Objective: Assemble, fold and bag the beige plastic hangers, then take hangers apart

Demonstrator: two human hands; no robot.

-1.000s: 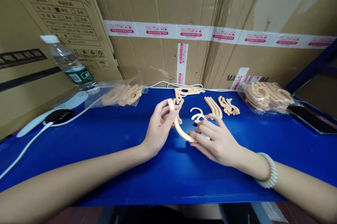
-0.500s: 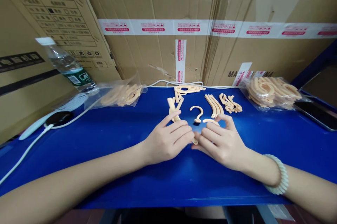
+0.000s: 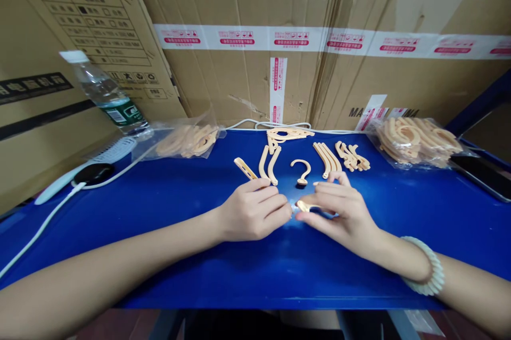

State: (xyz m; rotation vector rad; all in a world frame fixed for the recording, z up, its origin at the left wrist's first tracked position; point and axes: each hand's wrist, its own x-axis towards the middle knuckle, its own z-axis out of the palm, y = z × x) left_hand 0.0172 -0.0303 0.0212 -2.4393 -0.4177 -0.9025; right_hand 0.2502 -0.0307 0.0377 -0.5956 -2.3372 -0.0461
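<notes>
My left hand [image 3: 255,209] is closed around a slotted beige hanger arm [image 3: 245,168], whose far end sticks out past the index finger. Between the thumb and fingers of my right hand [image 3: 343,209] is a curved beige plastic hanger piece [image 3: 304,206], most of it covered by the fingers. Only a small gap separates the two hands above the blue table [image 3: 287,271]. Just beyond them a beige hanger hook [image 3: 302,170] stands on a dark base. Two curved hanger arms [image 3: 273,165] lie beyond my left fingers.
Several curved arms [image 3: 326,159] and small hook-shaped pieces [image 3: 352,156] lie to the right. An assembled-looking hanger [image 3: 291,134] is at the back. Bagged parts [image 3: 187,140] sit left, more bagged parts [image 3: 415,140] right. A water bottle [image 3: 107,95], hairbrush [image 3: 88,167] and phone [image 3: 485,175] are at the sides.
My hands have drawn slightly apart. The slotted arm in my left hand has tilted leftward, uncovering two curved arms. The curved piece lying by my right fingers no longer shows on the table.
</notes>
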